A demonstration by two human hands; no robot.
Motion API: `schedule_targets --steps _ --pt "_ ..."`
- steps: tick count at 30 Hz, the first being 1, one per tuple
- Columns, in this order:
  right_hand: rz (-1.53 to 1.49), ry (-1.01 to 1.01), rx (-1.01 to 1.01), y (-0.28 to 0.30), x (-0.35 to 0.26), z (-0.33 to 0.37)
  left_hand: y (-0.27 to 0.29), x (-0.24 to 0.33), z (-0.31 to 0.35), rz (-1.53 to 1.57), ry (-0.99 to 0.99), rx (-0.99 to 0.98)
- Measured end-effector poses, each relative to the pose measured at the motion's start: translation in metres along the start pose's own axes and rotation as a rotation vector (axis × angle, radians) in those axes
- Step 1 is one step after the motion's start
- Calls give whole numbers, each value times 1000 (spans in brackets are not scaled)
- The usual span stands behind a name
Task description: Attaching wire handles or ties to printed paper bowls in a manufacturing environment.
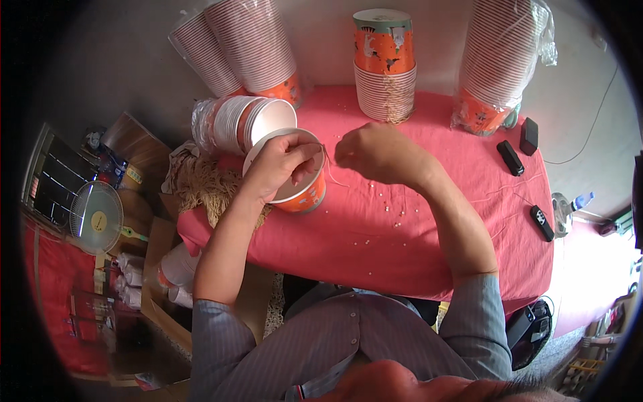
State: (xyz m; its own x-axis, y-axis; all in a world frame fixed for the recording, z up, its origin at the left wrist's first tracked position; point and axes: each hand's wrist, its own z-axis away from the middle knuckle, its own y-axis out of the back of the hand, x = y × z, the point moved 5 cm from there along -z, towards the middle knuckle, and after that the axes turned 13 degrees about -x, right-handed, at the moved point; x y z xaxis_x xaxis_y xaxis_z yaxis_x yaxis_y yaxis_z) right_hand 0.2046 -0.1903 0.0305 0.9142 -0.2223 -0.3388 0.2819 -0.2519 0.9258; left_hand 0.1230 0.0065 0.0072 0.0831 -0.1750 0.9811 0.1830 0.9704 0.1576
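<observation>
A round orange-patterned paper bucket with a white rim [309,199] is placed beneath the left hand [280,161], by whose closed fingertips a thin reddish string [331,175] is apparently pinched. Just right of that grip, the right hand's [375,151] fingers are curled; whether anything is held there cannot be made out. Beyond the left hand, a white paper bucket stack [231,122] is laid sideways.

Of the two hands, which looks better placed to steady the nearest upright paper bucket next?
Likely the left: the left hand is over the paper bucket, while the right hand is off to its right, above the red cloth.
</observation>
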Motion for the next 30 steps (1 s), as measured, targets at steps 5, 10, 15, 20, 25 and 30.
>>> schedule_targets --steps 5,10,15,20,25,30 --pt "-346 119 25 0 -18 -6 -18 3 11 8 -50 -51" --pt "-678 107 85 -9 -8 -16 -16 -1 19 -69 -29 -20" --pt "-866 44 85 -15 -3 -18 -22 9 22 -114 -59 -4" --pt "-812 55 129 -17 -3 -21 -14 -1 20 -99 -90 12" --pt "-786 66 134 -15 8 -21 -17 1 20 -33 -123 72" --pt "-745 36 59 -19 11 -21 -17 4 20 -66 -110 97"
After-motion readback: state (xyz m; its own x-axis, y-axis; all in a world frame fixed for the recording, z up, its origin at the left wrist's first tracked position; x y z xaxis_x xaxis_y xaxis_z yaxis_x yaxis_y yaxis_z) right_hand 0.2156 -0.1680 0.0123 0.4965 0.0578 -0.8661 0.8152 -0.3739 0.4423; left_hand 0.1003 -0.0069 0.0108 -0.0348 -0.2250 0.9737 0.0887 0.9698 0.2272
